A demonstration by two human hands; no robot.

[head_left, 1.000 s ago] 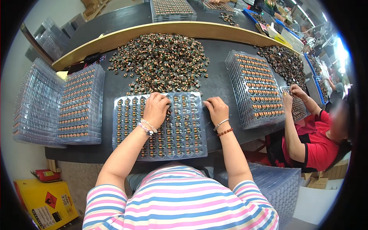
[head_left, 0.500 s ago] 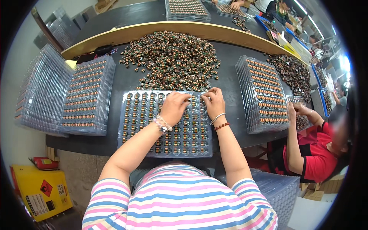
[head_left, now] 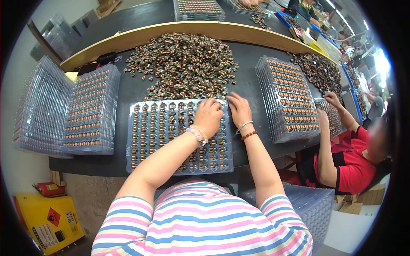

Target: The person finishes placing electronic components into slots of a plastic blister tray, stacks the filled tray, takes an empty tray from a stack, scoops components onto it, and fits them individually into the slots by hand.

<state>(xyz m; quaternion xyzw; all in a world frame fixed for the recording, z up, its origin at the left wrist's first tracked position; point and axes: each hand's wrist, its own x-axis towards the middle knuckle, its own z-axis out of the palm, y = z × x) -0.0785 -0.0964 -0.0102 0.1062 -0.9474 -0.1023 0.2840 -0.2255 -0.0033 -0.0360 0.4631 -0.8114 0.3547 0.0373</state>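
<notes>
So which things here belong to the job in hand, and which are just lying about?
Seemingly the job:
- clear tray of small wound parts
- left hand, over it
- right hand, by its far right corner
- loose parts heap beyond

Seemingly just around:
- yellow box, lower left
- red object near it

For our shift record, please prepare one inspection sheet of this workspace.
Surface: dark table, wooden divider across it
Job's things: clear tray of coppery parts; loose pile beyond; left tray stack and right tray stack
Clutter: dark object near divider's left end
Hands: left hand over tray's far edge; right hand by its far right corner; grips unclear
Cables: nothing seen clearly; far right blurred
Surroundings: co-worker at right; yellow box lower left
</notes>
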